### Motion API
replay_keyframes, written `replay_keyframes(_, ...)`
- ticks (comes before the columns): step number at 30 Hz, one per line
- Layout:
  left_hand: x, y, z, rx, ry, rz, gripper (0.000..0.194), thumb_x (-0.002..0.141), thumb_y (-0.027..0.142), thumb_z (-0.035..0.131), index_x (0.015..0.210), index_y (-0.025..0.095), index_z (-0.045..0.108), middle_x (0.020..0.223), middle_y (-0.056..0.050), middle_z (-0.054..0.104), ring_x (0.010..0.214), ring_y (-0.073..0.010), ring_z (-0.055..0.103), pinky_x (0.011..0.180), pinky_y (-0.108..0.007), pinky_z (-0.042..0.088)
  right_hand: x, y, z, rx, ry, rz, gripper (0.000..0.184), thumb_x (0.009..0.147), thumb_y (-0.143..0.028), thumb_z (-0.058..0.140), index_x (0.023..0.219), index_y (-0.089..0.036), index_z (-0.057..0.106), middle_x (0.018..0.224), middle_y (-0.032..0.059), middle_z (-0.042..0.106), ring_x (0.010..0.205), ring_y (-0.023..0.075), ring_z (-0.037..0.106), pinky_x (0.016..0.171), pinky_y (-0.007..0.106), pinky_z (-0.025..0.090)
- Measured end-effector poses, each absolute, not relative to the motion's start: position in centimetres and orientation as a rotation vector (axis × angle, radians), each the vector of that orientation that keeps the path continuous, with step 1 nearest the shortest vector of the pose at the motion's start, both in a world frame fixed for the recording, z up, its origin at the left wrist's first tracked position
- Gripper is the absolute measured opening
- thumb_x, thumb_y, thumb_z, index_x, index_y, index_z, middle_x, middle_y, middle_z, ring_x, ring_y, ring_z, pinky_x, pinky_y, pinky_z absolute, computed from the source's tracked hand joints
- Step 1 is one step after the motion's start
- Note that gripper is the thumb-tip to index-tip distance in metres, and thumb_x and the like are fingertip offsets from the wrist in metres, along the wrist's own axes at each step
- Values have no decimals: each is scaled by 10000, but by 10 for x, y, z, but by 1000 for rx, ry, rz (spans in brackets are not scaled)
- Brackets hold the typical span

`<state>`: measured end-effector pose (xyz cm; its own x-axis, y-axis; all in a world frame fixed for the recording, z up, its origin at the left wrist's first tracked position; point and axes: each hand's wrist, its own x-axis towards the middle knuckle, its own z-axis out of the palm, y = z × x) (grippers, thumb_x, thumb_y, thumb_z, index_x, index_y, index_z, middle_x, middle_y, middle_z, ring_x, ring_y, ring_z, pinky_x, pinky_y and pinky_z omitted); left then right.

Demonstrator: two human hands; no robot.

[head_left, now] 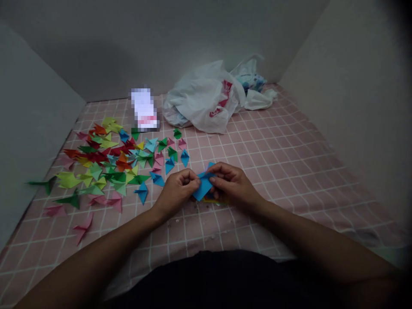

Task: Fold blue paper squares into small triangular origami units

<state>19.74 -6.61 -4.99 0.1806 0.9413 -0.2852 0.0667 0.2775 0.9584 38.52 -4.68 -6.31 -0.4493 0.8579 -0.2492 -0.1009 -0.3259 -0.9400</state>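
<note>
A partly folded sheet of blue origami paper (pixel 202 190) is held up between my two hands. My left hand (pixel 180 185) pinches its left edge between thumb and fingers. On the other side, my right hand (pixel 234 184) grips the upper right part, fingers curled behind it. Beneath my hands lies some yellow paper (pixel 210 200), mostly covered by them. To the left, many folded paper cranes (pixel 122 161) in red, orange, yellow, green, pink and blue are spread over the cloth. A blue crane (pixel 184 158) lies just beyond my left hand.
A pink checked cloth (pixel 289 154) covers the surface, with walls on three sides. At the back stand a blurred-out phone (pixel 144 109), a crumpled white plastic bag (pixel 202 96) with red print, and a smaller clear bag (pixel 252 81) with blue contents.
</note>
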Motion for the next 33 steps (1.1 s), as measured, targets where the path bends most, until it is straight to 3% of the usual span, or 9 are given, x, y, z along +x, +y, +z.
replay_keyframes(11, 196, -67, -55, 914, 1095, 862, 239, 742, 400, 707, 713, 178, 624, 609, 13, 594, 523, -107, 520, 507, -227, 435, 387, -49, -65, -1002, -1203, 1795, 120, 814, -270, 694, 907, -220, 750, 635, -43, 653, 496, 80, 584, 506, 217, 494)
replay_keyframes(24, 195, -66, -58, 909, 1094, 854, 328, 772, 485, 754, 748, 172, 659, 617, 25, 573, 530, -94, 482, 501, -213, 392, 387, -53, -59, -1016, -1403, 1647, 116, 817, -206, 635, 869, -212, 739, 627, -36, 645, 519, 92, 595, 507, 227, 491)
replay_keyframes(33, 195, -63, -54, 936, 1123, 889, 342, 728, 450, 822, 697, 163, 638, 584, 42, 561, 529, -85, 480, 527, -208, 393, 387, -47, -68, -862, -1291, 1775, 107, 848, -201, 680, 948, -197, 645, 657, -40, 684, 524, 100, 657, 501, 204, 533)
